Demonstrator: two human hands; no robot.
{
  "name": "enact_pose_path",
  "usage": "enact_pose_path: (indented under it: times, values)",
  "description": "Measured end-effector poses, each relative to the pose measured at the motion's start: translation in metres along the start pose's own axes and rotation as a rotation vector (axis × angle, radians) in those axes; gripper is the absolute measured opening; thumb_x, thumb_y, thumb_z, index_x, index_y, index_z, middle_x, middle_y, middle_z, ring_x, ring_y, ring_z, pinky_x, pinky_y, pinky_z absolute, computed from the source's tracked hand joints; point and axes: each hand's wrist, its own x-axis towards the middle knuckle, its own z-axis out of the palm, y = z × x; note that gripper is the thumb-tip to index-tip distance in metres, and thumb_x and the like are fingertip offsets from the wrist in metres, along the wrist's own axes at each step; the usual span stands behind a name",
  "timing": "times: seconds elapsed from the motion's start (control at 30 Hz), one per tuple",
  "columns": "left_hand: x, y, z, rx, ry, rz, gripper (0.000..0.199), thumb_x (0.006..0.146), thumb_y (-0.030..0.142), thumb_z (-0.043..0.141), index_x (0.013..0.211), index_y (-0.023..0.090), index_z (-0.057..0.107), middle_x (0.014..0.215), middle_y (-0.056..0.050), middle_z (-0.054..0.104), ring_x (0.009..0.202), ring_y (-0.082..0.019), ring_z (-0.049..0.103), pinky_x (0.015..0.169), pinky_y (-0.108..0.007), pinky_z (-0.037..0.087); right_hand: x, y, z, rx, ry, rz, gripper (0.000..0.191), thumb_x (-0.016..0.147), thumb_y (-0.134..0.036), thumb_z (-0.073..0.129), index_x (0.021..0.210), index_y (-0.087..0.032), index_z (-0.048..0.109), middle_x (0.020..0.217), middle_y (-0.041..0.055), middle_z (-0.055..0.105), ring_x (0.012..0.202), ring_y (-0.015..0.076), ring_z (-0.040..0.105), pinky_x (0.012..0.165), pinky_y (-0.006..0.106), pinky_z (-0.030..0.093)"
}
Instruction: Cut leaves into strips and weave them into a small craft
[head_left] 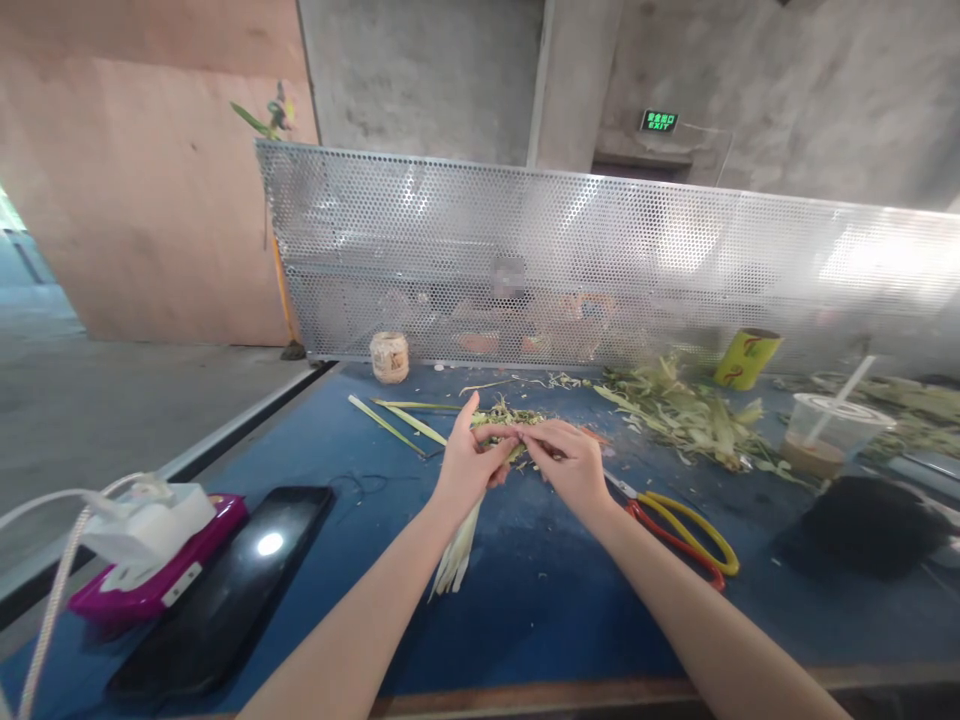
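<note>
My left hand [474, 455] and my right hand [568, 458] meet over the blue table, thumbs and fingertips pinched close together. What lies between the fingertips is too small to make out. From under my left hand a bundle of pale husk strips [457, 558] trails toward me, its ends frayed; its upper end is hidden by the hand. Behind the fingers is a heap of green plant scraps [510, 415]. Long green-white leaf strips [390, 424] lie left of it. Scissors with red and yellow handles [688, 530] rest beside my right forearm.
A black phone [225, 590] and a magenta power strip [161, 580] with a white charger are at left. A jar [389, 357] stands by the perforated metal screen [465, 250]. At right are husks [690, 415], a yellow can [748, 358], a drink cup [829, 430] and a dark object [874, 525].
</note>
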Motion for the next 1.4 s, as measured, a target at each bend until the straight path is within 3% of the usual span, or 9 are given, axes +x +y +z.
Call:
enact_pose_path:
  times: [0.13, 0.37, 0.53, 0.87, 1.17, 1.4]
  values:
    - [-0.0004, 0.0003, -0.0006, -0.003, -0.013, 0.005, 0.096, 0.061, 0.023, 0.069, 0.136, 0.025, 0.008, 0.078, 0.0, 0.063, 0.031, -0.003, 0.042, 0.029, -0.017, 0.026, 0.0011, -0.002, -0.0011, 0.048, -0.019, 0.051, 0.016, 0.076, -0.016, 0.051, 0.08, -0.018, 0.067, 0.069, 0.004, 0.063, 0.059, 0.0119, 0.058, 0.05, 0.023, 0.046]
    - [-0.0018, 0.0035, 0.0004, -0.029, -0.009, -0.001, 0.097, 0.06, 0.022, 0.07, 0.136, 0.024, 0.009, 0.076, 0.0, 0.064, 0.031, -0.003, 0.042, 0.03, -0.017, 0.025, 0.0004, -0.0011, -0.0027, 0.164, -0.07, 0.209, 0.015, 0.076, -0.02, 0.052, 0.082, -0.018, 0.066, 0.069, 0.0026, 0.062, 0.035, 0.0043, 0.045, 0.037, 0.02, 0.038]
    - [-0.0018, 0.003, 0.0, -0.016, -0.011, 0.014, 0.094, 0.061, 0.023, 0.07, 0.135, 0.025, 0.012, 0.076, 0.001, 0.063, 0.03, -0.002, 0.041, 0.03, -0.017, 0.026, -0.0004, 0.002, -0.0022, 0.273, -0.101, 0.278, 0.015, 0.076, -0.022, 0.053, 0.083, -0.018, 0.066, 0.069, 0.0018, 0.062, 0.033, 0.0031, 0.044, 0.034, 0.019, 0.036]
    - [-0.0011, 0.0036, 0.0005, 0.045, 0.045, 0.06, 0.08, 0.06, 0.026, 0.067, 0.127, 0.02, 0.024, 0.068, 0.005, 0.059, 0.03, -0.002, 0.038, 0.03, -0.017, 0.027, 0.0, 0.0027, -0.0005, 0.311, -0.114, 0.285, 0.016, 0.076, -0.021, 0.053, 0.083, -0.019, 0.067, 0.067, 0.0014, 0.06, 0.033, 0.0029, 0.044, 0.033, 0.018, 0.035]
    - [0.0015, 0.0016, -0.0002, 0.003, 0.072, -0.012, 0.063, 0.062, 0.029, 0.066, 0.116, 0.023, 0.034, 0.072, 0.007, 0.054, 0.028, 0.0, 0.038, 0.028, -0.015, 0.023, -0.001, 0.0042, -0.0018, 0.256, -0.101, 0.276, 0.017, 0.076, -0.024, 0.053, 0.084, -0.02, 0.068, 0.066, 0.0014, 0.061, 0.033, 0.0032, 0.042, 0.034, 0.018, 0.035]
    - [-0.0001, 0.0054, 0.0008, -0.05, 0.056, -0.047, 0.071, 0.066, 0.03, 0.064, 0.126, 0.025, 0.027, 0.079, 0.002, 0.056, 0.031, -0.002, 0.044, 0.027, -0.015, 0.02, -0.0003, 0.0051, -0.0025, 0.23, -0.093, 0.247, 0.016, 0.076, -0.022, 0.053, 0.083, -0.019, 0.067, 0.065, 0.0009, 0.06, 0.034, 0.0037, 0.042, 0.036, 0.019, 0.036]
